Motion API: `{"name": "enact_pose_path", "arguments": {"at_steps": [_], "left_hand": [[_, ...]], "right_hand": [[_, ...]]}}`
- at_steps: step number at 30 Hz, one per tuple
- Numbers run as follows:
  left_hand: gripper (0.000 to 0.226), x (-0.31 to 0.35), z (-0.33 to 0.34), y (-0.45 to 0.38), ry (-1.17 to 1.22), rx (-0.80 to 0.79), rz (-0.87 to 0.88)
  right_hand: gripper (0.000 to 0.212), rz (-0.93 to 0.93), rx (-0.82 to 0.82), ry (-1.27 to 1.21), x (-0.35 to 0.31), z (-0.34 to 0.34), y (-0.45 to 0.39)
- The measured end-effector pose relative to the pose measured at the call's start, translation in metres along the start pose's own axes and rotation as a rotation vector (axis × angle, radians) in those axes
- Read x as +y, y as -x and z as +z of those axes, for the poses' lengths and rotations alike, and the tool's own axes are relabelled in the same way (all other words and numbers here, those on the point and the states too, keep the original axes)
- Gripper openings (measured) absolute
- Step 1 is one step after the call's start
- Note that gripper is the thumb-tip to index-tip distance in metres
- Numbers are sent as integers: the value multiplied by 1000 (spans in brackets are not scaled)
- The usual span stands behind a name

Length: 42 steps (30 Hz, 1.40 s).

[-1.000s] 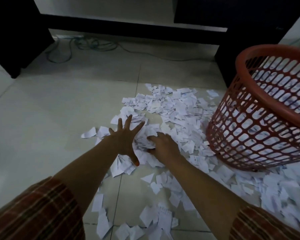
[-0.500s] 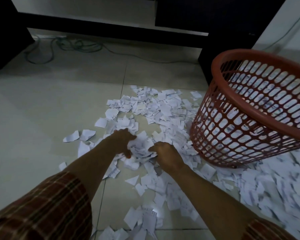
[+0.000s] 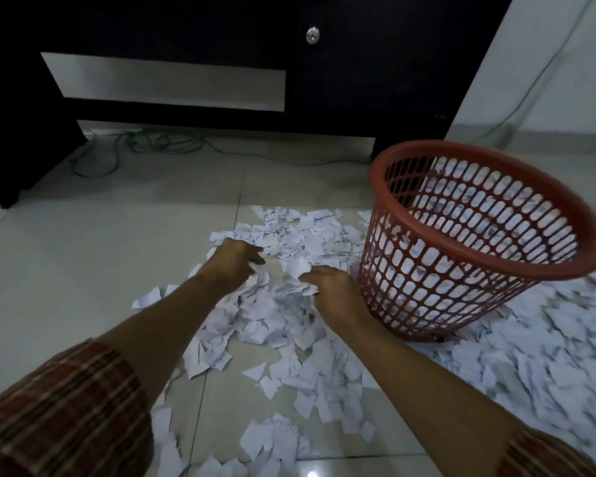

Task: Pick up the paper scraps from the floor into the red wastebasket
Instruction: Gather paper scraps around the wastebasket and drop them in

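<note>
We are looking down at a pale tiled floor (image 3: pixel 83 270) where white paper scraps (image 3: pixel 289 325) are lying in a loose heap that is spreading from the middle of the view out to the right edge. Our left hand (image 3: pixel 234 261) is reaching into the far left part of the heap, its fingers curling round a small bunch of scraps and pinching them. Our right hand (image 3: pixel 331 290) is working just beside it, a little nearer to us, with its fingers curling into the paper and gripping a crumpled clump. The two hands are sitting near each other with scraps bunching up between them. The red wastebasket (image 3: pixel 427 304) is standing on the floor just to the right of our right hand, leaning slightly in this wide view, and white paper is showing through its mesh wall, so it is already holding some scraps. More scraps are lying around its base and well beyond it to the right. Plaid sleeves (image 3: pixel 66 414) are covering our upper forearms at the bottom corners. Behind the heap a dark cabinet (image 3: pixel 358 80) is filling the top of the view, and green cables (image 3: pixel 166 146) are trailing on the floor beneath it.
</note>
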<state>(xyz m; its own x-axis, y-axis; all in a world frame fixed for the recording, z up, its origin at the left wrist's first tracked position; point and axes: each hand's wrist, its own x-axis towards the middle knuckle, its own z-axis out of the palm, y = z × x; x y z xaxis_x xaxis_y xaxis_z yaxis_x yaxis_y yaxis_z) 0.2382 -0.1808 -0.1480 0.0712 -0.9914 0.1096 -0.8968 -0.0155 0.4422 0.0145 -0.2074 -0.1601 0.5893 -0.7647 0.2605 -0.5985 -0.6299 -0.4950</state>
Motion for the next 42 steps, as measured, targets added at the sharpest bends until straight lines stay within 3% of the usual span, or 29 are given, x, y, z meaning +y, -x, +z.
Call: {"name": "enact_pose_path", "arguments": {"at_steps": [8, 16, 21, 30, 33, 36, 38, 40, 42], "left_hand": [[54, 49, -71, 3, 89, 326, 34], [29, 125, -113, -17, 173, 585, 302], [33, 181, -110, -27, 335, 585, 391], [36, 254, -76, -50, 402, 460, 461], [36, 272, -63, -57, 388, 441, 475], [39, 285, -48, -64, 357, 368, 432], [41, 290, -39, -69, 349, 328, 405], [42, 296, -34, -70, 319, 293, 367], [43, 301, -32, -70, 300, 272, 313]], "right_hand": [[56, -137, 238, -66, -35, -59, -1], [55, -244, 508, -94, -55, -144, -11], [50, -233, 602, -61, -46, -190, -3], [40, -63, 752, 82, 18, -254, 30], [39, 103, 679, 108, 41, -264, 39], [27, 314, 365, 138, 60, -271, 44], [40, 425, 201, 84, 67, -274, 46], [54, 457, 177, 82, 70, -275, 46], [55, 439, 196, 111, 71, -274, 45]]}}
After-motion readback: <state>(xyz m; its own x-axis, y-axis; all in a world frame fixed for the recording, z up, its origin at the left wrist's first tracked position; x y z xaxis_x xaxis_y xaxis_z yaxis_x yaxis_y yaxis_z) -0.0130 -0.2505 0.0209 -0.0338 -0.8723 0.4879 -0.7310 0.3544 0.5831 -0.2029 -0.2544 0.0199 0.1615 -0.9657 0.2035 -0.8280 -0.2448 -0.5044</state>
